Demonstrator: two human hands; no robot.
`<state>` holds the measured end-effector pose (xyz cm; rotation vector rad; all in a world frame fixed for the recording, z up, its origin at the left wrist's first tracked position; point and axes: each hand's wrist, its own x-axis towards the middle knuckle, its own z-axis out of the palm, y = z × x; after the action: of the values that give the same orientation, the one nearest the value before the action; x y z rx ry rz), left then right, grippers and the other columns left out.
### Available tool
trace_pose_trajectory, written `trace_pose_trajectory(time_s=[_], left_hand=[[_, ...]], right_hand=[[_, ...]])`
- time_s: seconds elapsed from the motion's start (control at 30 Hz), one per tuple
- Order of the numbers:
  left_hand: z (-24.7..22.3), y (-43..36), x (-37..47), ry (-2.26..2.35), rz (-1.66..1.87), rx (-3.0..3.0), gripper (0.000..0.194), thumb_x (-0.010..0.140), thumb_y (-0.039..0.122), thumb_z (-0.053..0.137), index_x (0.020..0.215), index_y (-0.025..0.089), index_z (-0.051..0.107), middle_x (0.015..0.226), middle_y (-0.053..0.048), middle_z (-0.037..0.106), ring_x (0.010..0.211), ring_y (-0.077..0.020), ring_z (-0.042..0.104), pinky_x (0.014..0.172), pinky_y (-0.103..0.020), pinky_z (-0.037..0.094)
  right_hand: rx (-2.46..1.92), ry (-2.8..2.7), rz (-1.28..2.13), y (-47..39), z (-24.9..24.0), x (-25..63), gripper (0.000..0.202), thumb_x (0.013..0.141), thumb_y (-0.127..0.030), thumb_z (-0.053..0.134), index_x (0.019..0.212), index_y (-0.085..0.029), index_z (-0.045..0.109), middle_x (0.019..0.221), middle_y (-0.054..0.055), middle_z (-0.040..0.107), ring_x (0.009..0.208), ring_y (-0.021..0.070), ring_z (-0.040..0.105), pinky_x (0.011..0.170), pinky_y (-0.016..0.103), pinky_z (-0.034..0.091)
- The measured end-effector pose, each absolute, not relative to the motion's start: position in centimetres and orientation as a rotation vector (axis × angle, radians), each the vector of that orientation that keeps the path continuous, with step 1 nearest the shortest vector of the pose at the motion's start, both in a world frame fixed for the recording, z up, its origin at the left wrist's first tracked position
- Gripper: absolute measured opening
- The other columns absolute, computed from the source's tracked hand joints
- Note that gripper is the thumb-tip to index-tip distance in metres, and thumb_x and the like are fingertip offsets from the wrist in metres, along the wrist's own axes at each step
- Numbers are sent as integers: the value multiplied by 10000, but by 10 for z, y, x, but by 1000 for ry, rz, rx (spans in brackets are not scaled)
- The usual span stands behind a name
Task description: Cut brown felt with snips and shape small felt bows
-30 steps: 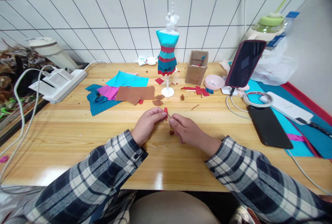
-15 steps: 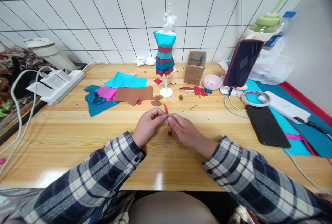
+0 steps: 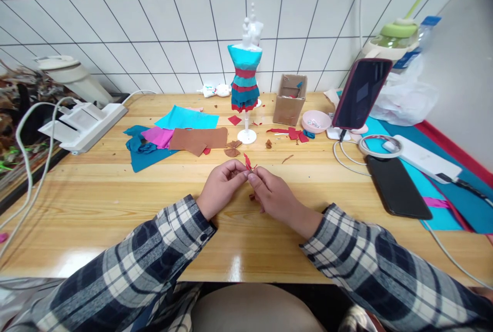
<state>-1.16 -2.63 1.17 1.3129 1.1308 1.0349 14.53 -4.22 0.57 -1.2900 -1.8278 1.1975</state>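
Observation:
Between my two hands, above the table's middle, a small red crepe paper piece (image 3: 247, 160) is pinched at its lower end. My left hand (image 3: 222, 187) closes thumb and forefinger on it from the left. From the right, my right hand (image 3: 275, 193) grips the same spot, fingertips meeting the left ones. A bit of brown paper (image 3: 252, 197) shows under the right fingers; whether it is held or lies on the table I cannot tell. Just beyond stands a small white mannequin (image 3: 247, 137) in a tiered turquoise, red and teal paper dress (image 3: 245, 80). Gathered brown paper (image 3: 232, 149) lies near my left fingers.
Brown (image 3: 200, 138), turquoise (image 3: 187, 118) and teal sheets (image 3: 150, 160) lie left. Behind right are a cardboard box (image 3: 289, 109), a pink bowl (image 3: 316, 122) and red scraps (image 3: 295, 133). A propped phone (image 3: 362, 93), tape roll (image 3: 379, 154) and black phone (image 3: 398, 186) are right; a power strip (image 3: 92, 127) is left.
Both hands stay nearly in place, fingertips shifting slightly at the base of the red paper. The rest of the table looks the same.

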Motion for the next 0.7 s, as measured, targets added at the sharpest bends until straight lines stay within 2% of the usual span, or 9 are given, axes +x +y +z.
trace_pose_trajectory(time_s=[0.3,0.47,0.63,0.7], left_hand=[[5,-27,-13,1134,1053,1390,161,773,309,670,819,163,618,794,-25,629,759,-165,571,738,-283,449],[5,-28,-16,1031,1113,1356,306,786,310,666,1067,200,611,842,-32,622,816,-182,573,781,-293,442],[6,-27,-20,1006,1154,1280,206,798,333,641,944,197,692,858,-43,643,826,-184,563,792,-293,426],[5,-25,-21,1008,1147,1231,227,809,367,629,934,193,706,853,-44,657,826,-185,570,790,-297,426]], right_hand=[[-1291,-1798,1190,-42,6,145,329,962,-500,319,831,-226,445,629,-33,510,584,128,512,536,236,371],[-1274,-1772,1210,-42,7,147,334,961,-495,325,786,-224,411,617,-39,505,572,124,530,540,239,384],[-1237,-1774,1238,-41,7,148,330,963,-494,317,804,-227,424,607,-52,501,539,116,528,549,242,388],[-1226,-1816,1221,-41,7,149,322,966,-485,318,812,-226,432,619,-48,512,556,118,531,554,240,380]])
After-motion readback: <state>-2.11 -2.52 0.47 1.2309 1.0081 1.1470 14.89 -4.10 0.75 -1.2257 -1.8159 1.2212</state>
